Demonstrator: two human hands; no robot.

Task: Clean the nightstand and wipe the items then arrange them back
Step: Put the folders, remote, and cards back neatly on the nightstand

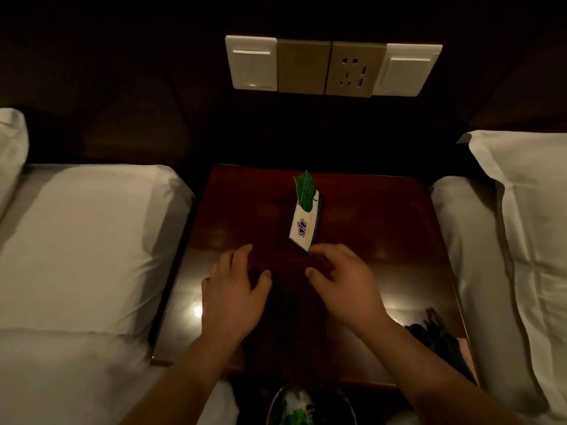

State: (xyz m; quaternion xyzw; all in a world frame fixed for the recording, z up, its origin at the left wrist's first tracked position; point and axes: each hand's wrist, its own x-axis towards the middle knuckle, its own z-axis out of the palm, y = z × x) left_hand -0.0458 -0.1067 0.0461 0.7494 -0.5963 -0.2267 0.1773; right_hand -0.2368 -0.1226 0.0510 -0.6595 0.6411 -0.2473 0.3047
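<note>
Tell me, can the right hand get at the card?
Probably yes: the right hand has its fingertips at the near corner of the card, with nothing between them on the nightstand.

Green-and-white card (pixel 304 213), reddish-brown nightstand (pixel 383 216)

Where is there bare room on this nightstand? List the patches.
Bare: on the glossy dark-red wooden nightstand, back-left between the white left bed and the white card with green leaf, and back-right between that card and the white right bed. Crowded: the middle, around left hand and right hand; front-right corner, black tangled bundle.
</note>
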